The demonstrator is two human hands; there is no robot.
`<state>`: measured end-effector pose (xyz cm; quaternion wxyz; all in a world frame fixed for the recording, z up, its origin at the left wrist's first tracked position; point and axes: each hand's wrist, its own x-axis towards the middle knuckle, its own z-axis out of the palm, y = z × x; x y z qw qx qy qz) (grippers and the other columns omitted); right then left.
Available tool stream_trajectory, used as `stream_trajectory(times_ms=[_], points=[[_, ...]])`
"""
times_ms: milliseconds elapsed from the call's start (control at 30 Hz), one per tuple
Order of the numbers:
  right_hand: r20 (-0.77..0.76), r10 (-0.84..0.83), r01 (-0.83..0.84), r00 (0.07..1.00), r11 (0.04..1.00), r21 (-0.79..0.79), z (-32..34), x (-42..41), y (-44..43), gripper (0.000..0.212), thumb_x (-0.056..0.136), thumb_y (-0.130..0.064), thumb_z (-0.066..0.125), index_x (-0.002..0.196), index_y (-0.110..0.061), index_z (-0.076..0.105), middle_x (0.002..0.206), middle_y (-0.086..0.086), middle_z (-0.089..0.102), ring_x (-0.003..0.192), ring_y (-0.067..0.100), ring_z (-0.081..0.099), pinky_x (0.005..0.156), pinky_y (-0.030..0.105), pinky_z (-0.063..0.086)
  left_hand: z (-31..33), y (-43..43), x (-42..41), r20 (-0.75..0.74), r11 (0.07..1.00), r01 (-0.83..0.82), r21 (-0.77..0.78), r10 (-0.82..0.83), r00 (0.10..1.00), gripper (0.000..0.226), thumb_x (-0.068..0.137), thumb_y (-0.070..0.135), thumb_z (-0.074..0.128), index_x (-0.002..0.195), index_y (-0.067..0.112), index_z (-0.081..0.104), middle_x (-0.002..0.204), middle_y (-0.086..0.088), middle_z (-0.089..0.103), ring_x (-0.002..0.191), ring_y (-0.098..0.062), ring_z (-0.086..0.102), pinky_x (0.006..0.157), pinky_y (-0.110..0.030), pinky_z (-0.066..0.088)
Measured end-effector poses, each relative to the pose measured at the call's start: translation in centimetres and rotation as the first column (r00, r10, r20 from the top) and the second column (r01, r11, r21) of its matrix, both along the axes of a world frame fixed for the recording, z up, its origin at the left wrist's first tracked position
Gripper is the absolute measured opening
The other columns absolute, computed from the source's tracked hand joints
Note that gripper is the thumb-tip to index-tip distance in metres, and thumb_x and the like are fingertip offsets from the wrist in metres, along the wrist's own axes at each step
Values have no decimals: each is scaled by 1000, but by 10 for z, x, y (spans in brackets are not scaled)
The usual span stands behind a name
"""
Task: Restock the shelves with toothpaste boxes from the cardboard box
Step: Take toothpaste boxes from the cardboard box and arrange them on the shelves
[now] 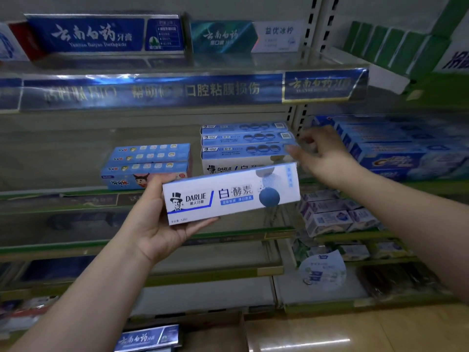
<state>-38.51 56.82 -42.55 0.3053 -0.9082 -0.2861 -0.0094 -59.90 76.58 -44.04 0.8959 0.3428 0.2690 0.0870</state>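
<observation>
L hand (162, 224) grips the toothpaste box (231, 194) by its left end, thumb on the front face, fingers underneath. Box is held roughly level in front of the mid shelf (63, 191), not yet on it. R hand (322, 158) holds nothing, fingers loose at the right end of the shelved Darlie boxes (246, 143); blur hides whether it touches them. Held box looks light, stiff card w/ glossy print: prob. a bit slick, and corners would crush if squeezed. Best hold seems across the narrow sides at one end, as now, w/ R hand free to steady the far end. Kids' boxes (147, 163) sit left of the Darlie group, small gap between. Upright post (297, 115) stands just right of it, w/ blue boxes (406, 153) in the next bay beyond, so there's little room to swing the far end in. Upper shelf strip (152, 90) overhangs above. Cardboard box (223, 331) shows low in view, dim & partly cut off.
</observation>
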Motion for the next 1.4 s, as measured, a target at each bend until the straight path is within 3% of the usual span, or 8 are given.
stream_trajectory(times_ms=[67, 200, 367, 533, 700, 933, 1233, 1400], points=[[-259, 57, -5, 964, 980, 198, 7, -16, -7, 63, 70, -84, 35, 90, -30, 59, 101, 4, 61, 86, 15, 56, 74, 29, 42, 5, -5, 10, -10, 1000, -15, -7, 15, 1000, 28, 89, 38, 55, 89, 11, 65, 91, -19, 74, 76, -36, 72, 56, -53, 58], [-565, 184, -95, 804, 979, 182, 9, -33, -23, 51, 74, -60, 57, 117, -31, 56, 106, -1, 66, 85, 16, 62, 73, 34, 48, 9, -18, 31, -31, 999, 8, 34, -6, 999, 41, 91, 48, 51, 83, 14, 72, 93, -16, 74, 78, -31, 73, 64, -49, 59], [-501, 122, -30, 857, 982, 188, -2, -29, -29, 53, 79, -41, 71, 126, -30, 50, 111, -9, 65, 95, 12, 62, 68, 28, 49, 7, -21, 50, -9, 994, -46, 103, 47, 999, 39, 91, 57, 45, 94, 22, 63, 99, -10, 73, 95, -29, 68, 80, -49, 54], [-483, 93, 40, 871, 965, 258, -12, -20, -23, 53, 78, -32, 74, 127, -26, 52, 112, -5, 65, 98, 15, 63, 80, 36, 52, -1, -15, 50, 81, 900, -59, 431, 27, 996, 39, 90, 6, 60, 128, 5, 50, 112, -8, 66, 91, -20, 69, 74, -32, 60], [-439, 42, 63, 897, 973, 223, -20, -8, -17, 71, 67, -30, 83, 130, -25, 52, 119, -2, 63, 106, 17, 60, 95, 40, 50, -17, -3, 51, -111, 536, 42, 843, 97, 989, 50, 75, 17, 79, 108, 37, 47, 111, -3, 66, 100, -20, 65, 89, -41, 55], [-384, -13, 95, 923, 976, 195, -24, -5, -10, 72, 63, -26, 86, 126, -22, 51, 120, -4, 59, 106, 17, 59, 94, 38, 49, -19, -8, 49, -161, 140, 128, 982, 255, 954, 40, 79, 30, 75, 110, 14, 55, 96, 1, 66, 89, -18, 60, 69, -23, 35], [-338, -87, 143, 937, 979, 144, -19, -8, 1, 60, 65, -28, 86, 105, -24, 42, 84, -15, 48, 89, 14, 54, 82, 31, 47, -28, 7, 61, -150, 203, 96, 975, 273, 950, 23, 83, 27, 72, 96, 17, 56, 99, -3, 69, 90, -26, 67, 81, -41, 56], [-311, -115, 153, 943, 983, 99, -21, -6, 6, 57, 63, -31, 86, 101, -26, 44, 95, -8, 53, 94, 15, 55, 88, 34, 48, -37, 12, 68, -137, 164, 93, 982, 284, 949, 22, 82, 28, 72, 94, 15, 59, 96, -6, 72, 81, -30, 67, 74, -45, 57]])
